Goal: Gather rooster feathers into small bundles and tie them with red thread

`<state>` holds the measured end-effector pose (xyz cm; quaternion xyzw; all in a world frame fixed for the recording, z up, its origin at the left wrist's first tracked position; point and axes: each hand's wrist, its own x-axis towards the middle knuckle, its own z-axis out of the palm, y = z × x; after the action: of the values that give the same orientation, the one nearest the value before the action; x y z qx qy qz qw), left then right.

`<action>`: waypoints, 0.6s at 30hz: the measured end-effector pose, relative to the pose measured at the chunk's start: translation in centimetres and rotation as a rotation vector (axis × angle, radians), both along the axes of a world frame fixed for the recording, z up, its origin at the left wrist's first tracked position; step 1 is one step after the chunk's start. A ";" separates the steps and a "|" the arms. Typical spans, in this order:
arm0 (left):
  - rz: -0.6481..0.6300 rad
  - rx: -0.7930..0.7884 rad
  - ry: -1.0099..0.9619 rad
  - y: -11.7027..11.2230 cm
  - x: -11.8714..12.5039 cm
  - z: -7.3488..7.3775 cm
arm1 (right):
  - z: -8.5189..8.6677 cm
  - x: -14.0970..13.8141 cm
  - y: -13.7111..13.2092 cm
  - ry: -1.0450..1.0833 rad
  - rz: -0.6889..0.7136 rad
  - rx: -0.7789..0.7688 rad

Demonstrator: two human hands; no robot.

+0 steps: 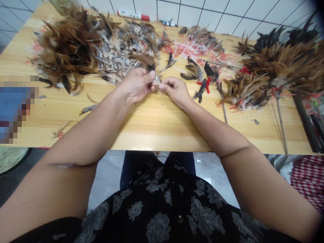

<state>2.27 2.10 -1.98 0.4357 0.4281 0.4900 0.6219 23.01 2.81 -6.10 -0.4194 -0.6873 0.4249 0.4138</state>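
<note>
My left hand [136, 84] is closed in a pinch on a small bunch of speckled feathers [156, 80] at the near edge of a big speckled feather pile [118, 54]. My right hand [176, 90] meets it from the right, fingers curled, thumb and forefinger pinching the same bunch at its base. Both hands rest over the wooden table [157, 128], near its middle.
A brown feather pile [65, 47] lies at the left. Loose dark feathers tied with red string [202, 82] lie right of my hands, with red scraps [187, 49] behind. Feather dusters on sticks [268, 77] fill the right side. Markers [133, 15] lie at the far edge.
</note>
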 end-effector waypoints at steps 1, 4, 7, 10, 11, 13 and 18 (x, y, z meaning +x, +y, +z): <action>0.000 0.001 0.005 0.1 0.1 -0.1 | 0.2 -0.1 -0.1 0.005 -0.006 -0.007; -0.010 0.019 0.022 0.0 0.2 -0.2 | 0.9 -0.4 -0.5 0.003 -0.016 -0.028; -0.034 0.013 0.036 -0.3 0.1 0.2 | 1.5 -0.5 -0.8 -0.015 -0.025 -0.031; -0.048 -0.007 0.029 -0.6 0.2 0.8 | 1.6 -0.5 -0.9 -0.032 -0.038 -0.019; -0.054 -0.017 0.023 -0.7 0.3 1.0 | 1.5 -0.4 -0.8 -0.034 -0.039 -0.016; -0.069 -0.046 0.005 -0.9 0.5 1.3 | 1.2 -0.3 -0.7 -0.030 -0.035 -0.008; -0.080 -0.071 -0.002 -0.7 0.4 1.4 | 1.0 -0.3 -0.7 0.010 -0.016 0.011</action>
<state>2.64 1.36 -0.57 0.4296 0.4269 0.4496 0.6566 22.68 2.11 -5.13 -0.4205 -0.6841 0.4197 0.4230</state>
